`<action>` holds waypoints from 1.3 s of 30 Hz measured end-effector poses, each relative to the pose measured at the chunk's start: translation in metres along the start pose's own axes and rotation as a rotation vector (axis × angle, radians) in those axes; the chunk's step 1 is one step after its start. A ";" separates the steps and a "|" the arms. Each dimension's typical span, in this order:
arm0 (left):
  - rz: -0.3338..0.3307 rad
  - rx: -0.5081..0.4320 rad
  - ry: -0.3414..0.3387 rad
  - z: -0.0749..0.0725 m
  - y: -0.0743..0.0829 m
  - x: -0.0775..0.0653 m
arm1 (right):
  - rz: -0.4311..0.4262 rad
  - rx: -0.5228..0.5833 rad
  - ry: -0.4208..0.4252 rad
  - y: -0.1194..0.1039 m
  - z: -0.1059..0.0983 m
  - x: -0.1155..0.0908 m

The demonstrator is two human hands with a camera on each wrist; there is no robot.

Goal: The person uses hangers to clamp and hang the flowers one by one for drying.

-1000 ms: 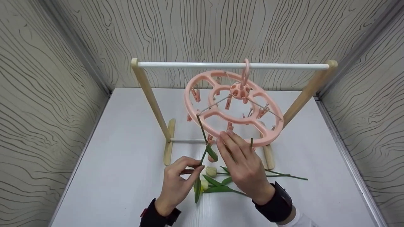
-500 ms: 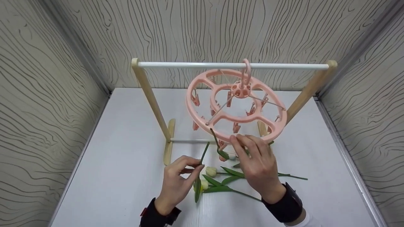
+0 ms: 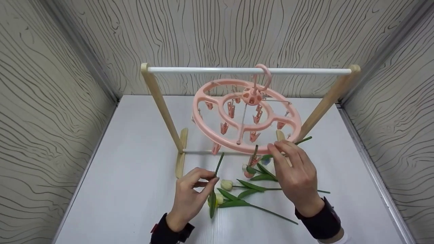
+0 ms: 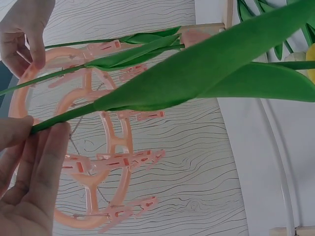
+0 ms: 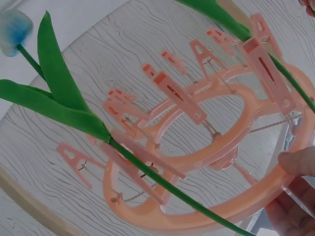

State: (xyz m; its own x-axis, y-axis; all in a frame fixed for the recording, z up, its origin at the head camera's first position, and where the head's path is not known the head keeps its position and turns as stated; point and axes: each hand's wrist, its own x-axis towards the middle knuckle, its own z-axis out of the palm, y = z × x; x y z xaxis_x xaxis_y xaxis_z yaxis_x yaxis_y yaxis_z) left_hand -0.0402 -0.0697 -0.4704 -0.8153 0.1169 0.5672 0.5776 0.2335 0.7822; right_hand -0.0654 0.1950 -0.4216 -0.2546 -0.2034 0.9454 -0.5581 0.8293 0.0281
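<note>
My left hand [image 3: 191, 195] pinches the green stem of a tulip [image 3: 219, 164] between thumb and fingertips. Its broad leaves [image 4: 162, 83] fill much of the left wrist view, and its blossom points downward. My right hand [image 3: 297, 178] holds the near right rim of a pink round clip hanger [image 3: 207, 130], thumb [image 5: 298, 162] on one side and fingers on the other. The hanger hangs tilted by its hook. Pink clips dangle from it. A blue-tipped tulip [image 5: 15, 32] and another tulip with a pinkish blossom [image 4: 193, 37] are held by clips at the near rim.
A white rod [image 3: 203, 69] on wooden posts [image 3: 162, 105] carries the hanger. On the white table [image 3: 129, 162] below lie loose tulips, one with a cream blossom [image 3: 227, 184], beside the left hand. Patterned panels [image 3: 217, 34] stand behind and at both sides.
The right hand has moved right along with the rim, turning the hanger. The clipped tulips have swung right, away from the left hand, which stays in place with its tulip.
</note>
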 end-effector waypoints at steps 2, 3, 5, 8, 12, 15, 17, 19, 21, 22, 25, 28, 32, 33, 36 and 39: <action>-0.004 -0.001 -0.001 0.000 0.000 0.000 | 0.027 0.012 0.000 0.004 -0.001 0.000; -0.005 -0.001 -0.001 0.000 0.000 0.000 | 0.039 0.014 -0.001 0.006 -0.002 0.000; -0.007 -0.003 -0.002 0.000 0.000 0.000 | 0.064 0.020 -0.002 0.010 -0.003 -0.001; -0.004 -0.008 -0.002 0.000 0.000 0.000 | 0.088 0.020 -0.001 0.016 -0.005 -0.002; 0.003 -0.010 0.001 0.000 0.000 0.000 | 0.117 -0.003 -0.005 0.024 -0.006 -0.004; 0.010 -0.007 0.000 0.000 -0.001 -0.001 | 0.141 -0.023 -0.027 0.030 -0.007 -0.006; 0.016 -0.004 -0.002 0.000 -0.001 -0.001 | 0.148 -0.035 -0.041 0.034 -0.007 -0.007; 0.020 -0.004 -0.003 -0.001 -0.001 -0.001 | 0.152 -0.045 -0.055 0.038 -0.007 -0.008; 0.022 -0.003 -0.004 -0.001 -0.001 -0.001 | 0.153 -0.051 -0.062 0.040 -0.008 -0.009; 0.020 -0.004 -0.004 -0.001 -0.001 -0.001 | 0.154 -0.053 -0.064 0.041 -0.008 -0.010; 0.014 -0.004 -0.004 -0.001 -0.001 0.000 | 0.159 -0.052 -0.065 0.043 -0.008 -0.010; 0.011 -0.004 -0.005 -0.001 -0.001 -0.001 | 0.161 -0.048 -0.063 0.043 -0.008 -0.011; 0.004 -0.005 -0.008 0.000 -0.001 -0.001 | 0.161 -0.046 -0.064 0.042 -0.008 -0.011; 0.002 -0.006 -0.009 0.000 -0.001 -0.001 | 0.161 -0.045 -0.064 0.041 -0.008 -0.010; -0.005 -0.006 -0.009 0.000 -0.002 -0.002 | 0.162 -0.039 -0.063 0.040 -0.008 -0.010; -0.006 -0.005 -0.009 0.000 -0.001 -0.002 | 0.161 -0.032 -0.056 0.039 -0.008 -0.011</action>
State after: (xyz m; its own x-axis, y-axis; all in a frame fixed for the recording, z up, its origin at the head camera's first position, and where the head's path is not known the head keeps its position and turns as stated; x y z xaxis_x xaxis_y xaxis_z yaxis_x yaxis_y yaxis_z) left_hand -0.0396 -0.0699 -0.4727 -0.8188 0.1240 0.5605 0.5732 0.2289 0.7868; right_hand -0.0775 0.2335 -0.4282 -0.3824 -0.0945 0.9192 -0.4813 0.8695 -0.1108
